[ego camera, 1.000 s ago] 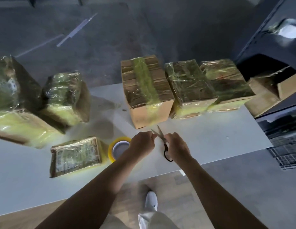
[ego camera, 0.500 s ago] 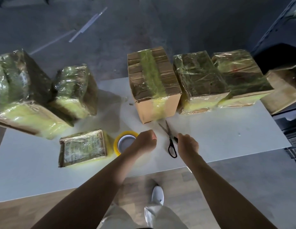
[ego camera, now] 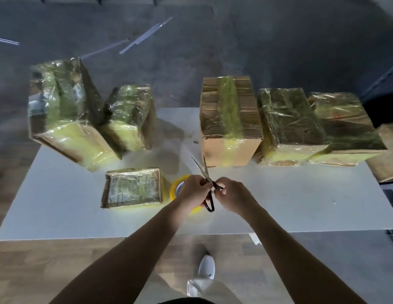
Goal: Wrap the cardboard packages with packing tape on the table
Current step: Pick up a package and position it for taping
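Observation:
Black-handled scissors (ego camera: pixel 204 172) are held above the white table (ego camera: pixel 301 200), blades apart and pointing away from me. My right hand (ego camera: pixel 234 196) grips one handle loop. My left hand (ego camera: pixel 194 190) has its fingers curled against the scissors near the pivot. A yellow packing tape roll (ego camera: pixel 176 189) lies flat under my left hand, mostly hidden. Just behind the blades stands a cardboard box (ego camera: pixel 230 121) with one tape band over its top and bare brown sides.
Two fully taped boxes (ego camera: pixel 289 126) (ego camera: pixel 345 126) stand to the right of it, with a bare cardboard box (ego camera: pixel 386 154) at the right edge. At the left are two taped boxes (ego camera: pixel 64 110) (ego camera: pixel 129 115) and a flat taped package (ego camera: pixel 133 187).
Half a second ago the scissors lay on the table beside my right hand. Now both hands hold them raised with the blades apart. The camera has shifted.

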`<state>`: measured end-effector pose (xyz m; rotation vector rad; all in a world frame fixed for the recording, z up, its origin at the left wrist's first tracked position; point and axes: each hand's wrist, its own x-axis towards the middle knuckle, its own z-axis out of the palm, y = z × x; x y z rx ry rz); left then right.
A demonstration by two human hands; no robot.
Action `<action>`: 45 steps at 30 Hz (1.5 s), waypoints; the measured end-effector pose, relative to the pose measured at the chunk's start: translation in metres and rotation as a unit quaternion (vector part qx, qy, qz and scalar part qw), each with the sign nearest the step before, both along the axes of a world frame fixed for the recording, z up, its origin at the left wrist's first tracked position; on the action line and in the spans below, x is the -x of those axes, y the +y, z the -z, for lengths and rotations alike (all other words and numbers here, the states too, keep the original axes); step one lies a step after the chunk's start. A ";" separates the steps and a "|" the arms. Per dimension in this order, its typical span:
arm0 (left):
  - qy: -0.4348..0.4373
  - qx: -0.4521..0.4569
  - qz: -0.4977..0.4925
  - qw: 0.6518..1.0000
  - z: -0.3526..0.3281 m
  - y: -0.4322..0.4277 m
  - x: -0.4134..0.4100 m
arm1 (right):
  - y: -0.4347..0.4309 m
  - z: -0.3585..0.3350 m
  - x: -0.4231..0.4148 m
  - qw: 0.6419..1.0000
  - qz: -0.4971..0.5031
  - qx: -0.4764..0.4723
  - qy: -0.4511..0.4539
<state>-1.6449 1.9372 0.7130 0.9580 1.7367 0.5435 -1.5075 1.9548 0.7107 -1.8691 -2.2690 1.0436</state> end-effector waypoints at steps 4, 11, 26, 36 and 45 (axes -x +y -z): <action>-0.029 0.000 -0.060 0.998 0.006 -0.009 0.020 | 0.001 -0.012 0.020 0.991 -0.046 0.114 0.049; 0.165 -0.175 0.148 0.959 0.014 -0.032 0.049 | 0.015 -0.023 0.039 0.994 -0.100 0.033 -0.036; 0.390 -0.349 0.414 0.744 0.058 -0.045 0.095 | 0.043 -0.059 0.080 0.937 -0.239 0.001 -0.254; 0.347 -0.372 0.406 0.759 0.058 -0.049 0.096 | 0.042 -0.063 0.112 0.900 -0.284 -0.015 -0.331; 0.328 -0.382 0.406 0.763 0.058 -0.046 0.098 | 0.043 -0.063 0.124 0.898 -0.296 0.011 -0.326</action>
